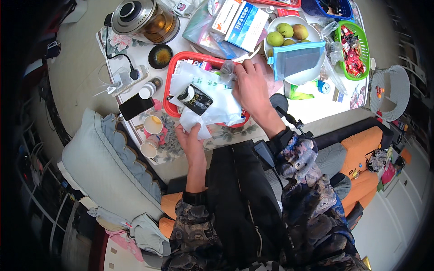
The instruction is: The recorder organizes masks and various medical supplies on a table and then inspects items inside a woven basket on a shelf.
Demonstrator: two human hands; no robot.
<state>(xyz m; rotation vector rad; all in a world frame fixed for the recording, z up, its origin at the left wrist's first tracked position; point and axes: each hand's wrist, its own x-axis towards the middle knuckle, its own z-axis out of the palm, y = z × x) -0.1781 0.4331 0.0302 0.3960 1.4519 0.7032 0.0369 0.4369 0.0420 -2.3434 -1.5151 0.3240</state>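
My left hand (190, 137) grips the near edge of a white plastic bag (212, 97) that lies over a red tray (171, 77) on the table. My right hand (249, 86) pinches a crumpled grey piece of plastic (227, 70) at the bag's far side. On the bag rests a small black packet (196, 100) with a round white cap beside it. Both forearms come up from my patterned sleeves.
Around the tray stand a glass kettle (144, 18), a dark bowl (160, 56), a black phone (135, 107), two paper cups (153, 124), a white bowl of pears (285, 34), a blue zip pouch (296, 58), medicine boxes (246, 25) and a green basket (355, 49). A grey cushion (97, 167) lies left.
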